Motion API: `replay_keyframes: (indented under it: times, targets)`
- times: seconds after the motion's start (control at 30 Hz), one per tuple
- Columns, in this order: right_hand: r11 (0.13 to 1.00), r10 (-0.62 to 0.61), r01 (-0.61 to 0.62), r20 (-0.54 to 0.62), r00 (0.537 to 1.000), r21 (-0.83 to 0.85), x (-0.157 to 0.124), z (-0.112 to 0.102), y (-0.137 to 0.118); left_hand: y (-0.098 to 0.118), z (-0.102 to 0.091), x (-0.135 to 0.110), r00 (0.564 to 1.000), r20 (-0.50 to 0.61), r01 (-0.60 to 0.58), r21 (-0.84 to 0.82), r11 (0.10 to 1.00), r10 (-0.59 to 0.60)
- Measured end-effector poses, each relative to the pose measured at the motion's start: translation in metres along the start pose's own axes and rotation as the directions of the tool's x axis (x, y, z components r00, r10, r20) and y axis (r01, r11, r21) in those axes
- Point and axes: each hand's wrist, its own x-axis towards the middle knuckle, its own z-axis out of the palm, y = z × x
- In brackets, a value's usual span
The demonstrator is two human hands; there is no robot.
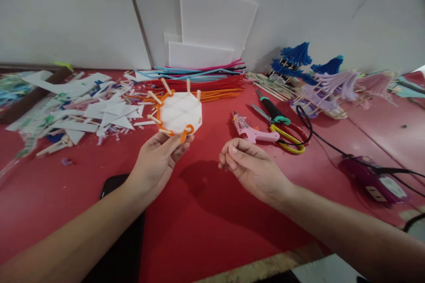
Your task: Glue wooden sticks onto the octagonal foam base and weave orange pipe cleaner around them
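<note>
My left hand holds up a small white octagonal foam piece, pinched at its lower edge. Short wooden sticks stand out around its rim. An orange pipe cleaner winds between the sticks along the left side, and its curled end sits by my thumb. To the right, apart from the foam piece, my right hand hovers over the red table with fingers curled and thumb pressed to them; nothing shows in it. Just beyond that hand lies a pink glue gun.
Scissors with yellow-and-red handles and a green-and-black-handled tool lie right. Behind are pipe cleaners, foam scraps and blue and purple umbrella-like crafts. A purple power strip with cables is right; a black phone-like object lies under my left forearm.
</note>
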Motion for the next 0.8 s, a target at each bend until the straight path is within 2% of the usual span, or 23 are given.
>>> replay_keyframes:
  times: [0.07, 0.1, 0.13, 0.17, 0.2, 0.23, 0.27, 0.3, 0.33, 0.37, 0.4, 0.47, 0.53, 0.6, 0.67, 0.7, 0.73, 0.8]
  targets:
    - [0.992, -0.053, 0.055, 0.022, 0.998, -0.111, -0.002, -0.002, -0.001, 0.004, 0.001, 0.003, 0.997, -0.066, 0.040, -0.085, 0.996, -0.046]
    - [0.969, -0.096, 0.101, 0.032, 0.995, -0.227, -0.003, -0.004, -0.003, 0.006, 0.001, 0.004, 0.993, -0.097, 0.052, -0.123, 0.991, -0.064]
    - [0.908, -0.157, 0.170, 0.063, 0.986, -0.383, -0.004, -0.005, -0.005, 0.008, 0.002, 0.005, 0.989, -0.125, 0.057, -0.156, 0.986, -0.077]
    - [0.792, -0.231, 0.267, 0.135, 0.964, -0.549, -0.005, -0.007, -0.007, 0.009, 0.002, 0.006, 0.985, -0.146, 0.061, -0.184, 0.981, -0.088]
    - [0.619, -0.296, 0.392, 0.260, 0.919, -0.680, -0.007, -0.008, -0.010, 0.011, 0.003, 0.006, 0.982, -0.160, 0.063, -0.202, 0.977, -0.097]
    - [0.415, -0.324, 0.527, 0.421, 0.847, -0.742, -0.007, -0.009, -0.012, 0.011, 0.003, 0.006, 0.980, -0.171, 0.066, -0.213, 0.975, -0.104]
    - [0.222, -0.306, 0.648, 0.578, 0.756, -0.729, -0.008, -0.010, -0.014, 0.012, 0.003, 0.006, 0.978, -0.179, 0.068, -0.218, 0.974, -0.108]
    - [0.075, -0.259, 0.740, 0.704, 0.662, -0.669, -0.008, -0.010, -0.016, 0.012, 0.003, 0.006, 0.977, -0.182, 0.070, -0.219, 0.973, -0.111]
    - [-0.021, -0.211, 0.791, 0.776, 0.594, -0.611, -0.008, -0.010, -0.017, 0.012, 0.003, 0.006, 0.977, -0.182, 0.073, -0.217, 0.973, -0.114]
    - [-0.078, -0.195, 0.807, 0.803, 0.563, -0.585, -0.007, -0.010, -0.018, 0.012, 0.003, 0.005, 0.978, -0.177, 0.075, -0.213, 0.974, -0.114]
    - [-0.102, -0.211, 0.799, 0.798, 0.564, -0.592, -0.007, -0.009, -0.018, 0.011, 0.003, 0.005, 0.979, -0.168, 0.077, -0.206, 0.976, -0.113]
    - [-0.075, -0.291, 0.760, 0.744, 0.602, -0.645, -0.007, -0.007, -0.018, 0.011, 0.002, 0.005, 0.983, -0.149, 0.081, -0.184, 0.980, -0.109]
    - [0.049, -0.347, 0.719, 0.663, 0.663, -0.694, -0.007, -0.005, -0.019, 0.010, 0.002, 0.006, 0.986, -0.134, 0.080, -0.161, 0.984, -0.102]
    - [0.260, -0.335, 0.639, 0.554, 0.763, -0.724, -0.007, -0.004, -0.020, 0.009, 0.002, 0.006, 0.988, -0.128, 0.071, -0.148, 0.987, -0.090]
    - [0.502, -0.271, 0.467, 0.380, 0.884, -0.728, -0.007, -0.005, -0.020, 0.009, 0.002, 0.006, 0.989, -0.125, 0.066, -0.143, 0.988, -0.084]
    - [0.608, -0.230, 0.365, 0.284, 0.931, -0.705, -0.006, -0.006, -0.019, 0.008, 0.002, 0.006, 0.989, -0.124, 0.067, -0.142, 0.988, -0.085]
    - [0.692, -0.196, 0.275, 0.193, 0.961, -0.667, -0.005, -0.008, -0.018, 0.008, 0.002, 0.006, 0.989, -0.121, 0.070, -0.143, 0.987, -0.087]
    - [0.797, -0.184, 0.183, 0.058, 0.981, -0.576, -0.003, -0.011, -0.014, 0.009, 0.002, 0.006, 0.989, -0.115, 0.074, -0.144, 0.987, -0.091]
